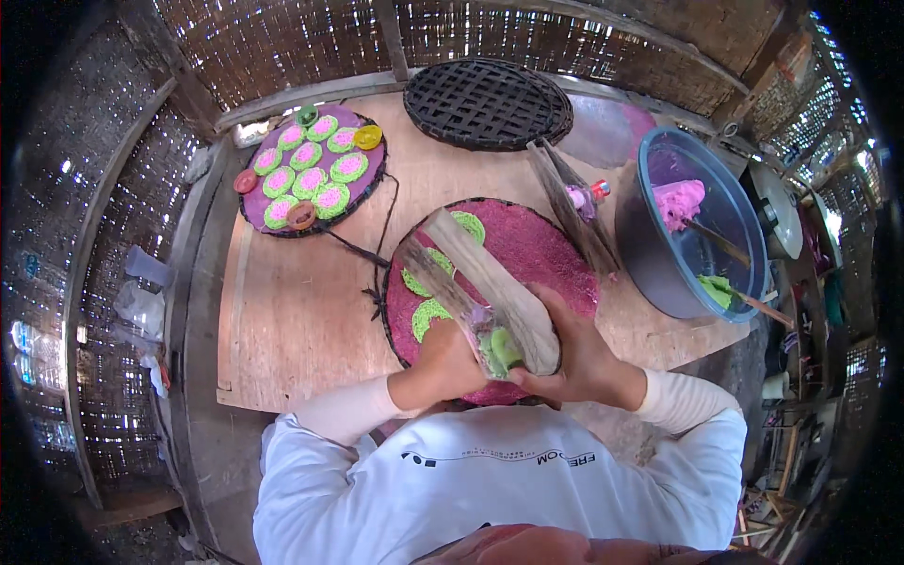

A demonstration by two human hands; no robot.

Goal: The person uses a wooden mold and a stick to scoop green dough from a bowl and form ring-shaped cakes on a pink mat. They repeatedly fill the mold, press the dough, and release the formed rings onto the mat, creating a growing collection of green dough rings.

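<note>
White shirt (pixel 490 471) nearest lens, both forearms rising from it. Right hand (pixel 574 363) wraps lower end of clear piping bag (pixel 499 344) holding green paste, fingers clamped round it. Left hand (pixel 452 363) under bag, fingers hidden, grip cannot tell. 2 wooden slats (pixel 476 273) pinch bag; long axis runs from hands up-left over round pink tray (pixel 546 250). Bag touches both hands, right wraps more. Green rounds (pixel 428 315) lie just beyond left hand.

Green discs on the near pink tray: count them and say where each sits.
3 on the near pink tray: one green disc at the far edge, one left of the wooden tool, one by the left hand. More may hide beneath.
</note>
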